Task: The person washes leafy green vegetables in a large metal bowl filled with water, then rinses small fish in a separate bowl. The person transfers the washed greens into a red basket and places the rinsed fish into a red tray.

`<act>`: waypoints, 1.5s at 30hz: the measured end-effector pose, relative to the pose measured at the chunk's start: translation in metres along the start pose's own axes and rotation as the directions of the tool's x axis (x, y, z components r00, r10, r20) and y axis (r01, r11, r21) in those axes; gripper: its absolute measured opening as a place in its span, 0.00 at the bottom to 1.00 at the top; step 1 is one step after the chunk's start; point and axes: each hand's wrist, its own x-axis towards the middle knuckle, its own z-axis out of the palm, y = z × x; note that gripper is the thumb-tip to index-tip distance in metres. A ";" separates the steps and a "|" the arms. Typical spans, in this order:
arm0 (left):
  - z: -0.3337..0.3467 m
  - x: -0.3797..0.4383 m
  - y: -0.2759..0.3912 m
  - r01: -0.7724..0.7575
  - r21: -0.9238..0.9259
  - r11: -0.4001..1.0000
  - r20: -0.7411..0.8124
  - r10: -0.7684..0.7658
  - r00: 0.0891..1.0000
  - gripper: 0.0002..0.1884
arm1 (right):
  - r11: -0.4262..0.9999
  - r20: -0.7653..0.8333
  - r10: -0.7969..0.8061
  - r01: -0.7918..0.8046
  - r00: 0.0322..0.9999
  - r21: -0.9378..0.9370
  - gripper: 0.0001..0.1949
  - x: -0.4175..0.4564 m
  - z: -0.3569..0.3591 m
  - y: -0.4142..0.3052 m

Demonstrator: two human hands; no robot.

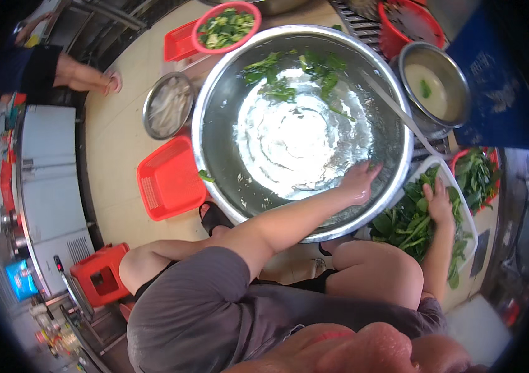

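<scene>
A large round metal basin (pixel 213 186) of water stands before me, with leafy green sprigs (pixel 276 81) floating towards its far side. My left hand (pixel 357 184) is low over the water inside the basin's near right part, fingers apart; a bit of green shows by its fingertips. To the right, my right hand (pixel 439 203) lies spread on leafy greens (pixel 402 228) heaped in a white plastic basket (pixel 472 240). A hose or strip (pixel 402 114) runs over the basin's right rim into the water. One leaf (pixel 206 176) clings to the left rim.
Left of the basin are a red plastic basket (pixel 171 179) and a metal bowl of pale food (pixel 169 107). Behind it sits a pink bowl of cut greens (pixel 227 28). At right stand a metal pot of cloudy liquid (pixel 427 88) and red buckets. Another person (pixel 35 70) is far left.
</scene>
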 end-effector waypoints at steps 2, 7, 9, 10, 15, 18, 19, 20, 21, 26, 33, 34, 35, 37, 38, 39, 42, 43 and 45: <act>0.026 0.017 -0.026 0.068 -0.031 0.997 0.043 -0.067 0.997 0.27 | 0.982 -0.069 0.073 -0.084 0.995 -0.168 0.32 0.002 0.020 -0.025; 0.013 -0.034 -0.064 0.040 -0.357 0.933 -0.024 -0.052 0.998 0.18 | 0.977 -0.492 -0.181 0.098 0.852 -0.190 0.27 0.013 -0.010 -0.040; 0.002 -0.053 -0.089 0.127 -0.392 0.911 0.044 -0.120 0.992 0.17 | 0.938 -0.541 -0.329 0.336 0.774 -0.090 0.24 0.010 -0.025 -0.082; -0.005 -0.060 -0.100 0.086 -0.342 0.936 -0.046 -0.108 0.993 0.16 | 0.892 -0.522 -0.364 0.450 0.772 0.044 0.23 0.011 -0.021 -0.097; -0.063 -0.071 -0.122 0.156 -0.410 0.899 -0.234 -0.269 0.934 0.16 | 0.618 -0.398 -0.562 0.688 0.725 0.380 0.20 0.022 0.015 -0.172; -0.097 -0.055 -0.146 -0.059 -0.081 0.995 -0.635 -0.006 0.772 0.17 | 0.573 -0.384 -0.729 0.812 0.566 0.109 0.14 0.045 0.030 -0.201; -0.115 -0.046 -0.151 -0.073 0.151 0.986 -0.708 0.160 0.688 0.18 | 0.565 -0.336 -0.767 0.823 0.547 0.050 0.13 0.048 0.030 -0.210; -0.130 -0.033 -0.155 -0.025 0.170 0.985 -0.764 0.147 0.628 0.18 | 0.592 -0.259 -0.782 0.806 0.567 -0.020 0.13 0.054 0.033 -0.218; -0.148 -0.018 -0.159 0.025 0.182 0.983 -0.818 0.137 0.558 0.19 | 0.606 -0.226 -0.781 0.794 0.582 -0.049 0.14 0.060 0.034 -0.224; -0.227 0.050 -0.179 0.385 0.400 0.832 -0.745 0.050 0.665 0.27 | 0.702 -0.085 -0.712 0.711 0.697 -0.050 0.16 0.091 0.064 -0.214; -0.219 0.063 -0.222 0.139 -0.373 0.917 -0.304 -0.262 0.916 0.31 | 0.792 0.060 -0.596 0.574 0.801 0.208 0.14 0.072 0.075 -0.189; -0.213 0.060 -0.227 0.025 -0.591 0.806 -0.232 -0.199 0.952 0.30 | 0.772 0.067 -0.619 0.589 0.783 0.239 0.13 0.070 0.076 -0.187; -0.207 0.055 -0.234 0.060 -0.703 0.709 -0.184 -0.263 0.947 0.30 | 0.749 0.073 -0.642 0.605 0.763 0.270 0.13 0.069 0.079 -0.187; -0.195 0.051 -0.186 0.123 -0.877 0.465 -0.037 -0.321 0.946 0.28 | 0.669 -0.199 -0.657 0.684 0.727 0.290 0.10 0.065 0.093 -0.174; -0.190 0.048 -0.183 0.063 -0.938 0.341 -0.040 -0.289 0.957 0.28 | 0.652 -0.347 -0.632 0.717 0.693 0.246 0.09 0.058 0.096 -0.180; -0.186 0.049 -0.177 0.020 -0.971 0.239 -0.042 -0.250 0.967 0.28 | 0.639 -0.486 -0.596 0.744 0.639 0.194 0.08 0.055 0.096 -0.186; -0.170 0.059 -0.156 -0.055 -0.997 -0.046 -0.049 -0.108 0.993 0.28 | 0.482 -0.440 -0.421 0.606 0.793 0.632 0.11 0.048 0.071 -0.206; -0.164 0.063 -0.148 -0.042 -0.997 -0.063 -0.038 -0.065 0.997 0.28 | 0.376 -0.387 -0.348 0.505 0.854 0.777 0.12 0.047 0.065 -0.210; -0.155 0.072 -0.130 -0.010 -0.996 -0.094 -0.012 0.025 1.000 0.28 | 0.244 -0.206 -0.217 0.257 0.954 0.935 0.21 0.069 0.076 -0.214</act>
